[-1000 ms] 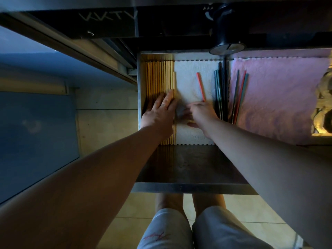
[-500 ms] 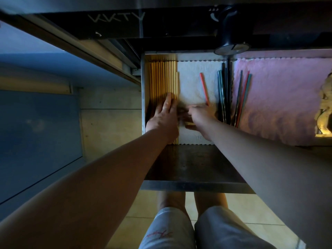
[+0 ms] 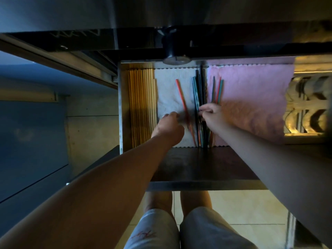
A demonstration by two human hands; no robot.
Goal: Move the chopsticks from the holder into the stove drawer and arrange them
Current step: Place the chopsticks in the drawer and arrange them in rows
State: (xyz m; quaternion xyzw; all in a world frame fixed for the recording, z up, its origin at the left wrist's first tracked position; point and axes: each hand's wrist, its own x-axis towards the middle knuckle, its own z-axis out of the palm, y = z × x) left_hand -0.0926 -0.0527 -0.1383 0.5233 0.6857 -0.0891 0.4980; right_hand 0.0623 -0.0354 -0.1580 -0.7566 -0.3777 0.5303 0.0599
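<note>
Contents of the stove drawer (image 3: 120, 105): wooden chopsticks (image 3: 142, 105) rowed at left, dark chopsticks (image 3: 197, 90) mid-drawer, long axes front to back; red chopstick (image 3: 180, 92) slants, far end leftward, on the white cloth (image 3: 168, 90). Fingers of the right hand (image 3: 213, 117) pinch the dark chopsticks near mid-length; those of the left hand (image 3: 168, 124) curl beside the red chopstick, grip unclear. Judged light, stiff, slick: pinch mid-shaft.

One drawer (image 3: 121, 105), two cloths — a white cloth (image 3: 168, 87) and a pink cloth (image 3: 251, 90). One red chopstick (image 3: 180, 92) apart, three coloured chopsticks (image 3: 217, 90) on pink; wooden chopsticks (image 3: 142, 105) and dark chopsticks (image 3: 197, 90) too tightly packed to count.
</note>
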